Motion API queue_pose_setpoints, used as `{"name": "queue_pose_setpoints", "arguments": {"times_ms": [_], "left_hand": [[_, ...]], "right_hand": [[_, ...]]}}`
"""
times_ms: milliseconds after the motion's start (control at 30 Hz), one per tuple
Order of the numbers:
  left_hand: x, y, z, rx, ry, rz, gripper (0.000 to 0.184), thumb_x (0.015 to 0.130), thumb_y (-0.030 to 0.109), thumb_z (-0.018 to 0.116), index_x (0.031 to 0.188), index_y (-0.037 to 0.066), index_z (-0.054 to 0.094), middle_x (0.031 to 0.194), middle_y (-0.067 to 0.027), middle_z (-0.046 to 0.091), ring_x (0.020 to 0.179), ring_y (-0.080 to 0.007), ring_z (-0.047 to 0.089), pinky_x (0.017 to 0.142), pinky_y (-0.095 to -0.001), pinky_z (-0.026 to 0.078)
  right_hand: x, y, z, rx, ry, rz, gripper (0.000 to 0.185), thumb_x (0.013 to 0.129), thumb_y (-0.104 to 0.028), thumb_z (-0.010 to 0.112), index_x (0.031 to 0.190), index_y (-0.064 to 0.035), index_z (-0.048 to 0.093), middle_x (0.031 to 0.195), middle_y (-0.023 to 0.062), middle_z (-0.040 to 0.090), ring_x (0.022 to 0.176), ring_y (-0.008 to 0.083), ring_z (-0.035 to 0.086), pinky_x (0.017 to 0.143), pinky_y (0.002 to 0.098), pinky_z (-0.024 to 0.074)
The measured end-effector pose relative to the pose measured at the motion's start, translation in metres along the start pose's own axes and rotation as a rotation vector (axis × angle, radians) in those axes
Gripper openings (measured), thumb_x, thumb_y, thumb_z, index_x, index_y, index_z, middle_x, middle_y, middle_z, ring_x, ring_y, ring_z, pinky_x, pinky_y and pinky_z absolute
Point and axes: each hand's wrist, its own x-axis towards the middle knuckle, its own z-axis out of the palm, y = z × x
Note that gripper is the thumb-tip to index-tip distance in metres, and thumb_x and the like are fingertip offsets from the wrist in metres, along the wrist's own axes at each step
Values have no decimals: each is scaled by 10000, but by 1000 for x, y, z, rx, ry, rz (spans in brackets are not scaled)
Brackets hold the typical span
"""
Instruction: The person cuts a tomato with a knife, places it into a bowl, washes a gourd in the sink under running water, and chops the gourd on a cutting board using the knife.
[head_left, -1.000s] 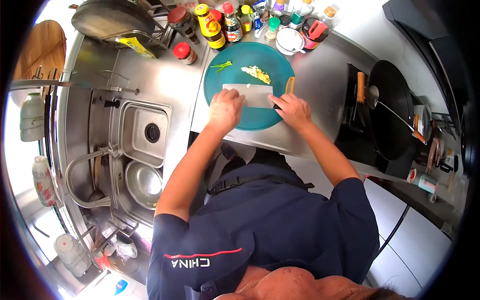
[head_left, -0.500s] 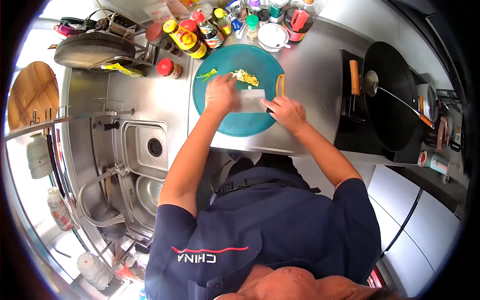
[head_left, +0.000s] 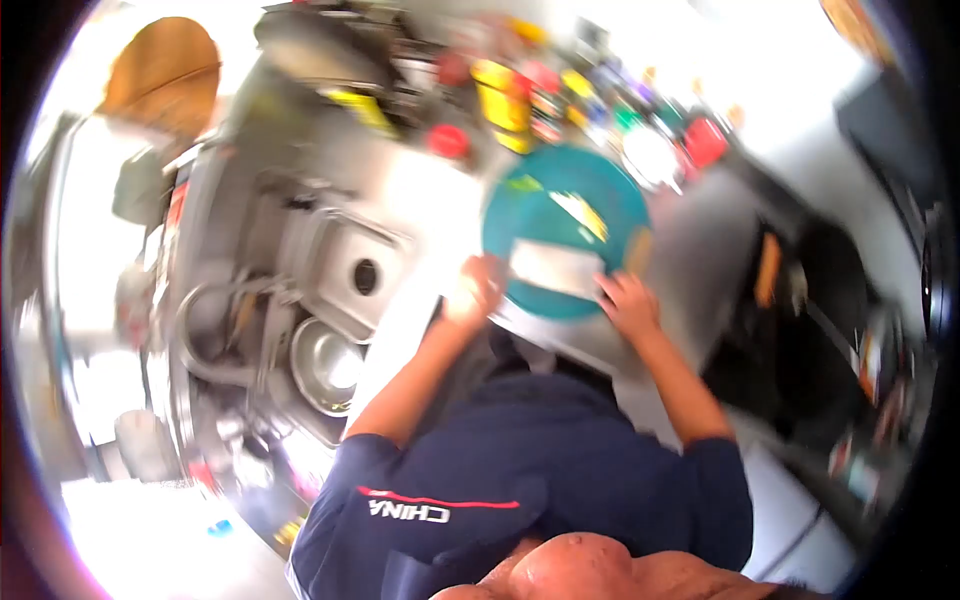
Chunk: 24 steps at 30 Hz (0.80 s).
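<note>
A round teal cutting board (head_left: 515, 215) lies on the counter in the blurred head view. On it sits a wide-bladed cleaver (head_left: 555, 267), its blade flat over the lower part of the board. My right hand (head_left: 630, 305) is closed at the cleaver's handle end; the handle itself is hidden by the fingers. Chopped pale yellow pieces (head_left: 581, 215) form a strip above the blade, with a few green stalks (head_left: 524, 184) to their left. My left hand (head_left: 474, 290) is off the board's lower-left edge, its fingers smeared by motion.
Sauce bottles (head_left: 502, 105) and a red-lidded jar (head_left: 448, 142) stand behind the board. A white bowl (head_left: 650, 157) is at the back right. The sink (head_left: 365, 240), with a metal bowl (head_left: 312, 350), lies left. A black wok (head_left: 825, 300) sits right.
The camera view has turned and shifted, and blur has grown. My left hand has left the chopped pieces and come back past the board's near edge. My right hand stays at the cleaver.
</note>
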Motion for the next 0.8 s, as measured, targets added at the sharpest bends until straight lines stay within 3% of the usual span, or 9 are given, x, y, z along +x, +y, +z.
{"name": "queue_pose_setpoints", "arguments": {"times_ms": [67,167,400,500,567,600,667,767,800], "left_hand": [[-33,1,-18,-22,-131,-176,118,819,159,608,886,63,619,907,-162,628,882,-362,620,831,-465,498],[-71,13,-55,-73,0,-361,142,831,136,665,933,53,718,935,-153,677,905,-367,634,873,-446,522],[-143,37,-114,-18,311,-572,168,850,135,707,982,42,749,969,-146,714,951,-350,667,882,-439,530],[-174,40,-133,10,448,-673,161,839,117,710,976,43,755,945,-141,717,890,-339,682,815,-427,557],[-199,37,-140,-9,491,-703,159,838,120,711,972,47,758,946,-140,719,890,-337,684,806,-427,560],[-210,31,-148,-10,529,-745,157,837,123,711,967,50,762,948,-139,721,890,-335,687,798,-427,563],[-232,33,-167,-73,536,-843,148,851,120,707,975,63,766,938,-139,722,821,-314,687,740,-407,564],[-275,25,-181,-33,662,-849,139,835,86,720,962,48,763,925,-136,721,752,-296,682,685,-388,556],[-288,25,-188,-19,690,-851,137,830,74,724,958,42,761,918,-136,721,733,-294,681,669,-383,554]], "right_hand": [[7,8,18,59,61,-91,448,789,-216,762,1230,-197,683,1021,61,626,970,309,610,772,438,532],[8,5,4,-10,-27,-72,463,748,-226,805,1195,-178,692,1029,56,625,986,308,592,806,446,527],[74,-22,-21,91,200,-350,288,743,-218,821,985,-79,748,950,95,646,927,340,606,806,481,518],[150,-112,-83,226,311,-480,290,787,-185,798,1032,-54,715,971,113,660,927,343,617,792,464,513],[192,-189,-137,316,473,-635,259,784,-93,786,1023,-35,703,886,85,650,732,264,587,705,374,492],[208,-228,-165,348,484,-702,317,764,-84,814,1053,-30,695,909,96,661,759,278,623,687,382,510],[239,-309,-210,597,505,-838,333,832,-43,781,1152,-27,693,933,74,675,729,168,622,697,281,529],[304,-418,-258,824,400,-954,438,899,-93,759,1302,5,620,1104,66,683,953,94,604,826,247,518],[325,-457,-276,858,378,-856,489,906,-169,769,1327,13,599,1201,125,680,1060,162,632,932,285,505]]}}
